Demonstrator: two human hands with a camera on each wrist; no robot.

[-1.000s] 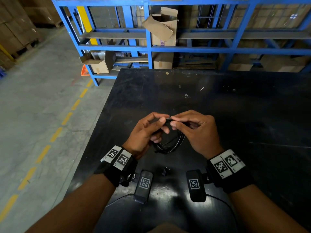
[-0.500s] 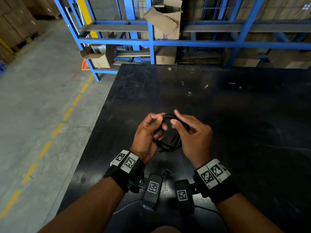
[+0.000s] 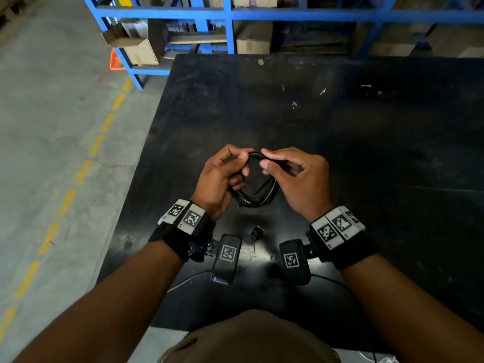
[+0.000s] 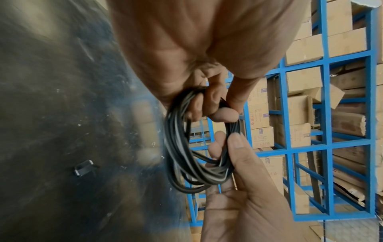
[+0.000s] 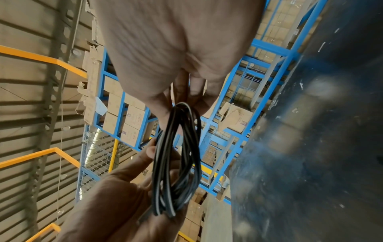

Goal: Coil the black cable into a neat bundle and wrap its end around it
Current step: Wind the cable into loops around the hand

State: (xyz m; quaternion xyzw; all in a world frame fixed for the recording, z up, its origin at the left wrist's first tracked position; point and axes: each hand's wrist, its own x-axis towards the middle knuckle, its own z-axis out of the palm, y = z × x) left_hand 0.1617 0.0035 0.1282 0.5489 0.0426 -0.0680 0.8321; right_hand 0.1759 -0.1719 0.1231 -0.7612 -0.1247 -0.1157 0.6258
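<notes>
The black cable (image 3: 258, 196) is wound into a small coil of several loops, held upright just above the black table (image 3: 366, 153). My left hand (image 3: 242, 163) grips the coil's left side, fingers curled through the loops (image 4: 180, 147). My right hand (image 3: 265, 159) pinches the coil's top between thumb and forefinger. In the right wrist view the coil (image 5: 176, 155) hangs from the right fingers, with the left palm (image 5: 124, 204) behind it. The cable's end is hidden among the loops and fingers.
A small black clip (image 3: 256, 231) lies on the table just in front of my wrists, also seen as a clip (image 4: 84, 167) in the left wrist view. Blue racking (image 3: 230, 27) with cardboard boxes stands beyond the table's far edge. The table's left edge drops to concrete floor (image 3: 52, 127).
The right hand's fingers have closed from a looser reach over the coil to a pinch on its top beside the left thumb. The coil stays between both hands.
</notes>
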